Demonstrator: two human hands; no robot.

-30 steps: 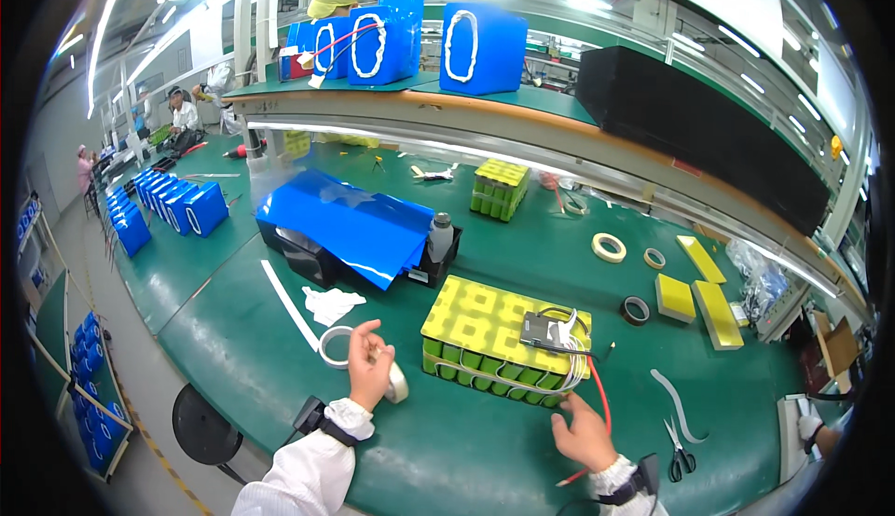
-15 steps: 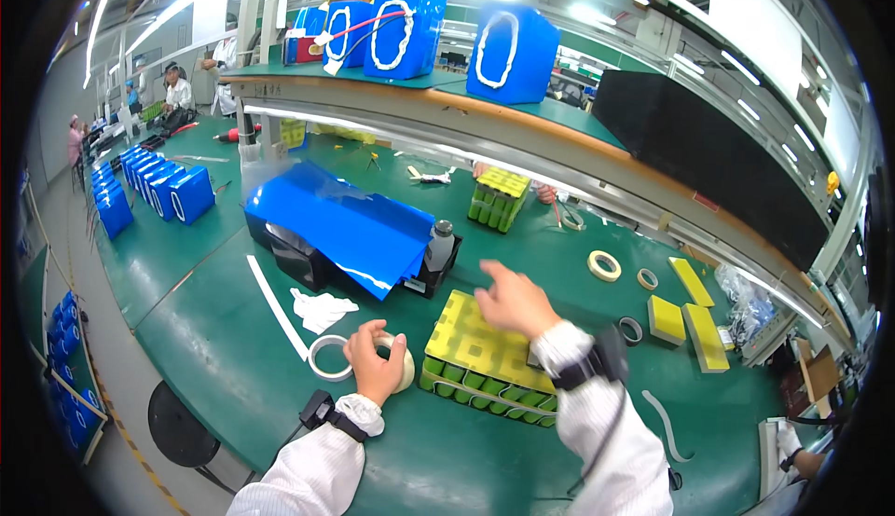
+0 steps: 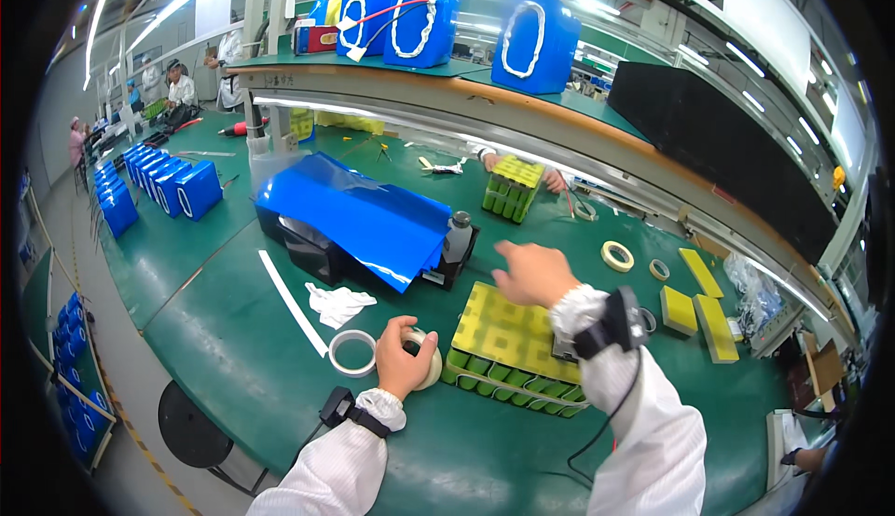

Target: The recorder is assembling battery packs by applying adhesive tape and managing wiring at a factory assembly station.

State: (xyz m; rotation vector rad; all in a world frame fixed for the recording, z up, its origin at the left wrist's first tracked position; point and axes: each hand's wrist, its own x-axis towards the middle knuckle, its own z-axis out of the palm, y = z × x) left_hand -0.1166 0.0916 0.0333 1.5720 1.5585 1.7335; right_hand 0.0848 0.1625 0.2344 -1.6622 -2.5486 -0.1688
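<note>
My left hand is closed around a roll of cream tape on the green table. Touching distance to its left lies another tape ring, pale with a wide hole. Just right of the roll stands a battery pack of green cells under a yellow-green top sheet. Above the far edge of that pack is my right hand, its visible fingers apart, with nothing seen between them. My right wrist and sleeve cover the pack's right end.
Blue sheets lie over a black bin with a grey bottle. A crumpled white cloth and a white strip lie left. Across the table, another person's hands hold a second pack. Yellow blocks sit right; a shelf spans above.
My right hand has moved up and away over the pack's far edge. My left hand stays on the tape roll. The whole view has shifted slightly; a person behind the shelf has raised their head.
</note>
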